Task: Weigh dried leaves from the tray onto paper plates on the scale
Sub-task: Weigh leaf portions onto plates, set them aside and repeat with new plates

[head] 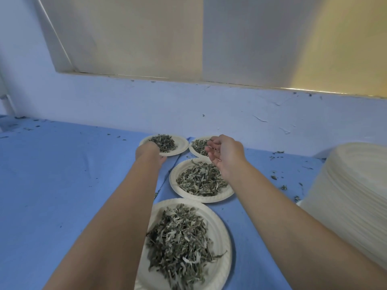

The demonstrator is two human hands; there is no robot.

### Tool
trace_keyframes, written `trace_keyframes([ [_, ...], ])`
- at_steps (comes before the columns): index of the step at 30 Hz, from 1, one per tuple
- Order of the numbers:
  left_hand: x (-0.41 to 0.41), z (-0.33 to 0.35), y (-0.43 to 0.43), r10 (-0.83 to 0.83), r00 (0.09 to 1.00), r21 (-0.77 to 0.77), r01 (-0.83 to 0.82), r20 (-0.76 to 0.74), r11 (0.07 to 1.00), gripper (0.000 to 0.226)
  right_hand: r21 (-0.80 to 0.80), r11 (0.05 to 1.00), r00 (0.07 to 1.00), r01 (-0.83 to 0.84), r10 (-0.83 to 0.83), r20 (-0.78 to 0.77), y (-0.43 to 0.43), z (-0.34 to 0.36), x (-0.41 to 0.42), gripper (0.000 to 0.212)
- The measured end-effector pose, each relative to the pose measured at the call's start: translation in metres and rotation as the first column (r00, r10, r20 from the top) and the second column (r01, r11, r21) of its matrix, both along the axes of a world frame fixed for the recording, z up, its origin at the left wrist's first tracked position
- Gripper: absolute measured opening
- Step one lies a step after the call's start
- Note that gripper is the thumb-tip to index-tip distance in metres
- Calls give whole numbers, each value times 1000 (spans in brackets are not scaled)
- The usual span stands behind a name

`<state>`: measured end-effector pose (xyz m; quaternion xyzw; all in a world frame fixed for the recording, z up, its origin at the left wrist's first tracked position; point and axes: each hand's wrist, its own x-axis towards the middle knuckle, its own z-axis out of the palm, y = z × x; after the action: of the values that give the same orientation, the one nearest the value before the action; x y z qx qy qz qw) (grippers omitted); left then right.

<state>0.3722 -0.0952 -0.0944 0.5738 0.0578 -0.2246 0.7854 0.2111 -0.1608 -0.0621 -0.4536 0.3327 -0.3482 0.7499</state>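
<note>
1. Fingers of the right hand hang loosely curled and slightly apart above the far right plate, pinching nothing that shows.
2. The left hand lies over the near rim of the far left plate; its fingers are hidden, so their grip cannot be told.
3. Dried leaves sit heaped on that plate and on the other three.
4. The middle plate lies just under the right wrist; the nearest plate lies between the forearms.
5. All rest on a blue cloth strewn with leaf crumbs.
6. A stack of paper plates stands at the right.
</note>
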Motion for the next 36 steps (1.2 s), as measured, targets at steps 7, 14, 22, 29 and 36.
trace_keyframes([
  [7, 1, -11, 1, -201, 978, -51, 198, -62, 979, 49, 7, 1000, 1000, -22, 22, 0, 0, -1, -3, 20],
  [14, -7, -1, 6, -329, 941, -31, 327, -83, 944, 50, 19, 1000, 999, -25, 25, -26, 4, -6, -4, 21],
  [22, -60, 33, 28, -402, 916, 57, 401, -1, 914, 30, -132, 989, 996, -67, 60, -59, 42, 20, -23, 19],
  [29, -171, 95, 44, -426, 875, 61, 424, 232, 904, 24, -456, 887, 997, -77, 58, -55, 81, 60, -93, 22],
  [36, -272, 121, 52, -455, 777, 111, 455, 435, 883, 19, -913, 398, 939, -87, -273, -209, 71, 87, -211, 12],
])
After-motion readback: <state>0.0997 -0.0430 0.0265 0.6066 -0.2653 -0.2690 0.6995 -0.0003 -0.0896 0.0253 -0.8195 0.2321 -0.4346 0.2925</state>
